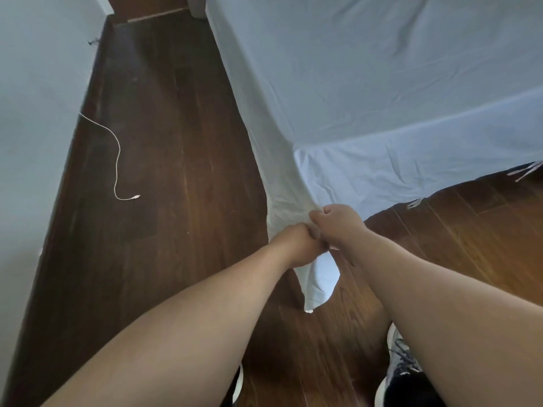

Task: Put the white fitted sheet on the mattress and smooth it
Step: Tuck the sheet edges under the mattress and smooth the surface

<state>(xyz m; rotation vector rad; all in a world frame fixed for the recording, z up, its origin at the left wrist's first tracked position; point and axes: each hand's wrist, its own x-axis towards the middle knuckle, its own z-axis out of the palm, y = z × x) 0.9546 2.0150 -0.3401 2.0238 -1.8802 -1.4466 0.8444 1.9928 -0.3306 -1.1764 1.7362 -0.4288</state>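
Both grips bunch sheet corner, seemingly below mattress.

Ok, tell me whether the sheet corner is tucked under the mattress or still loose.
Loose. The sheet corner hangs free above the floor, bunched in both hands' grip, left hand and right hand.

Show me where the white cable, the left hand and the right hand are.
white cable [118, 154]: head view, middle of its curve on the floor.
left hand [299, 245]: head view, back of the hand.
right hand [338, 223]: head view, back of the hand.
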